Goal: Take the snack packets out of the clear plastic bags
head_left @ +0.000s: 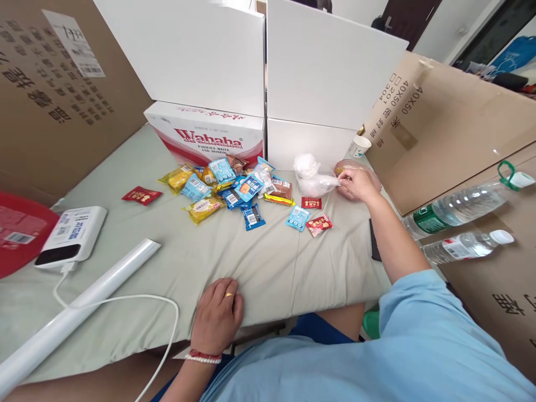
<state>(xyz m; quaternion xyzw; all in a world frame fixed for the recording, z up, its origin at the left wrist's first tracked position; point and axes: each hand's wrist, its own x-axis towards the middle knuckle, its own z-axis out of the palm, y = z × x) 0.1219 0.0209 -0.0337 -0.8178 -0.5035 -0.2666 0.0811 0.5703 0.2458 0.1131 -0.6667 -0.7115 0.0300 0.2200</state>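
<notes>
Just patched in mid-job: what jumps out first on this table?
A bright heap of snack packets lies mid-table in front of the red-lettered Wahaha box. The right hand pinches a clear plastic bag at the far right, while the left hand rests flat on the near cloth edge.

Left hand (pixel 218 315): lower centre, at about 6 o'clock; palm down, fingers loosely curled and lying flat; gold ring on one finger, beaded band at the wrist. Right hand (pixel 355 183): reached out toward 1 o'clock, forearm bare and extended, light blue sleeve at the upper arm; fingertips pinched together at the hand's left side.
</notes>
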